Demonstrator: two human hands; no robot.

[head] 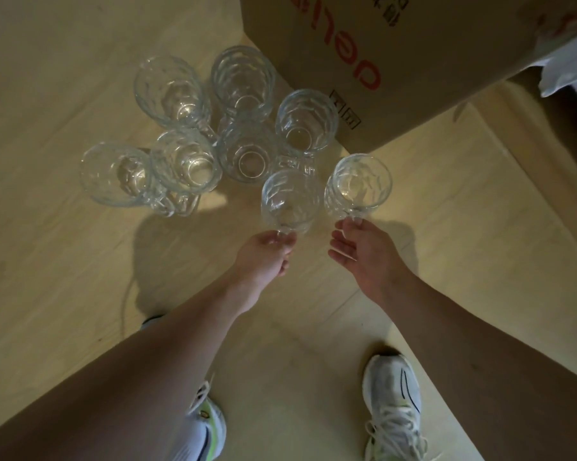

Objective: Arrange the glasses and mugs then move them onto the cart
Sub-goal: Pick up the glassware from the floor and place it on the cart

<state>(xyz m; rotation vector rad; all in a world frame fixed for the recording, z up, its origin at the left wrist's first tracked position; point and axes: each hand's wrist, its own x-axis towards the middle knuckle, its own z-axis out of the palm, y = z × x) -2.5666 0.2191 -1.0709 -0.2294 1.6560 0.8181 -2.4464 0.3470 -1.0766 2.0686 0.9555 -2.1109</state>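
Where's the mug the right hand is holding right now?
In the head view, the mug is right of centre on the floor, beside the left hand's mug, just before the cardboard box; the right hand pinches its handle.

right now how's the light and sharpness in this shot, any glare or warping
Head view: dim, yellowish light; the mugs look soft and show small glints on the glass, no strong glare; shadows fall on the floor under both arms; wide-angle bending toward the edges.

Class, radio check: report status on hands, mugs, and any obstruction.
Left hand grips handle of one glass mug; right hand pinches handle of another mug. Six mugs clustered on floor. Cardboard box close behind; cart not in view.
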